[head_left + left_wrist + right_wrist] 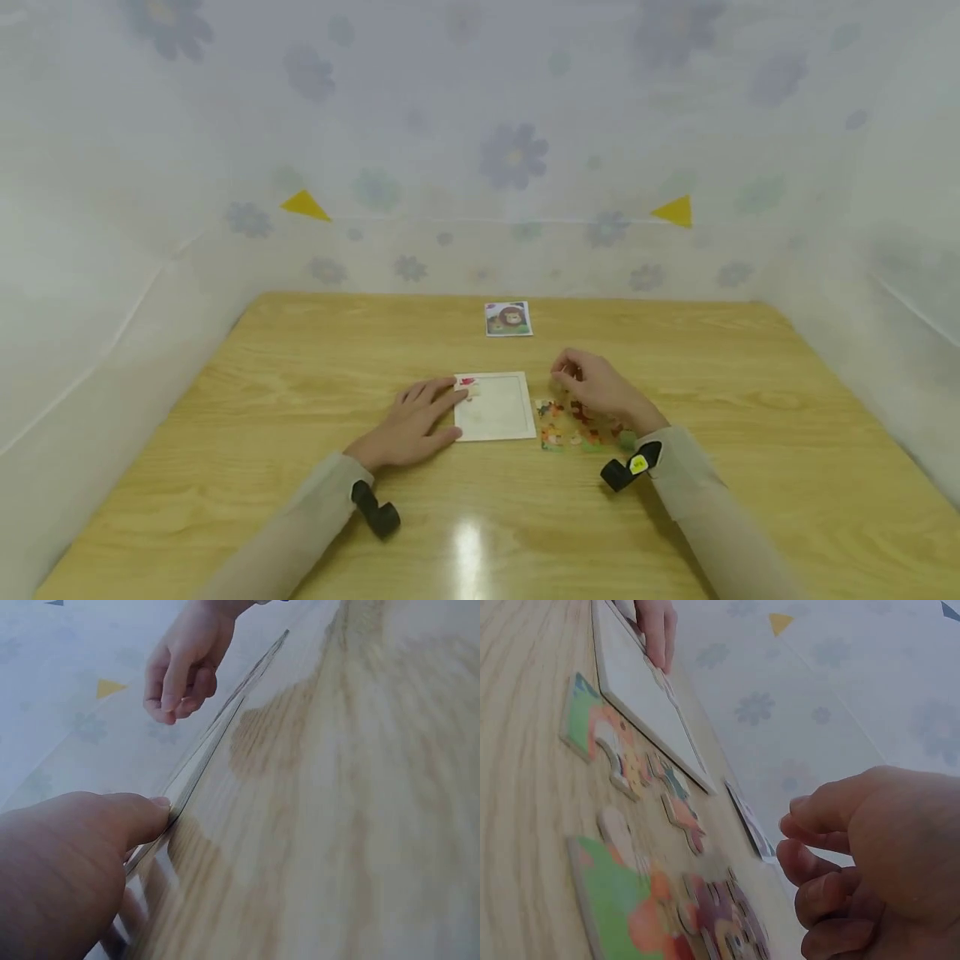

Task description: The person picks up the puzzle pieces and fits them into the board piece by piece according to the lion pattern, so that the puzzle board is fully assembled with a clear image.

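- A person's left hand [412,425] lies flat-fingered at the center of the head view, touching the left edge of a pale puzzle tray [498,408], thumb by its lower-left corner; the hand is spread rather than gripping.
- The right hand [600,385] hangs right of center with fingers curled in; no piece shows at its fingertips, though whether one is hidden there cannot be told.
- Loose puzzle pieces [551,437] sit on the wooden surface [300,350] just right of the tray, partly beneath the right forearm, while a pink-marked piece [468,382] occupies the tray's upper-left corner.
- The pieces look thin, light and stiff, likely card or thin wood; their narrow tabs seem the weakest part and could chip or bend.
- Lying flat, they probably slide easily and are best pinched by opposite side edges, away from the tabs.
- The tray appears rigid but light enough to skid, so its raised rim is the sensible hold.
- A lion picture card [510,319] rests above center, well apart from both hands.
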Motion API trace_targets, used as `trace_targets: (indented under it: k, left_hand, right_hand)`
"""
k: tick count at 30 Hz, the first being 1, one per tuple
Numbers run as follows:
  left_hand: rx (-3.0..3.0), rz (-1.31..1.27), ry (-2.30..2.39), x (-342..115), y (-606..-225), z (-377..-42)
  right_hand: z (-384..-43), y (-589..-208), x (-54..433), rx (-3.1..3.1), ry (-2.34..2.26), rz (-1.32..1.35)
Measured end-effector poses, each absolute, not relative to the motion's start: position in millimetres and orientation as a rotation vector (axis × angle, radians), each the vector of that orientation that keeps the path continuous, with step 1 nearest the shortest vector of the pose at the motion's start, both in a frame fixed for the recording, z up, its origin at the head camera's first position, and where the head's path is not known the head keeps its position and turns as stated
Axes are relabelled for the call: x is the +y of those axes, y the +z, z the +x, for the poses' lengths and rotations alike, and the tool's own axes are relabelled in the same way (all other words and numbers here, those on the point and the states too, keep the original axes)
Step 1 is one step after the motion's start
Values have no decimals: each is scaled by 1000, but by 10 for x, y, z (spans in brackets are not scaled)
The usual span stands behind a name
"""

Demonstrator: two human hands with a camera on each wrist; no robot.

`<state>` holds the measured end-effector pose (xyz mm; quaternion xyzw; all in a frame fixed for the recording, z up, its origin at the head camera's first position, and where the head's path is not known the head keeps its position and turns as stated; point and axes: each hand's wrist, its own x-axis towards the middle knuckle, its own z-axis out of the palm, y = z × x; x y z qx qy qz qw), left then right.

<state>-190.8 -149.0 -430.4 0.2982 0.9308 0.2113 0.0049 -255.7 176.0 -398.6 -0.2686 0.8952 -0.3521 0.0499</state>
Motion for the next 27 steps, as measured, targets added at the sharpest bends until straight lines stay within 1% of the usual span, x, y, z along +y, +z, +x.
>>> trace_targets:
  k: [8,11,15,22,27]
  left_hand:
    - [2943,917,663,-1557,-4300,-1882]
    - [2949,920,664,-1542,-4307,-1871]
    - [2961,911,668,-1532,-4317,-1857]
    - [2949,913,695,-1510,-4293,-1821]
    - [2934,905,705,-1480,-4272,-1817]
  right_hand:
    - [-2675,-3981,1982,2690,-948,-788]
    - [-2702,-3998,2043,2698,-873,-823]
    - [-2712,-4014,2033,2697,-864,-873]
    - [-2694,-4076,1988,2732,-883,-870]
    - [-2675,-4052,1978,2751,-899,-893]
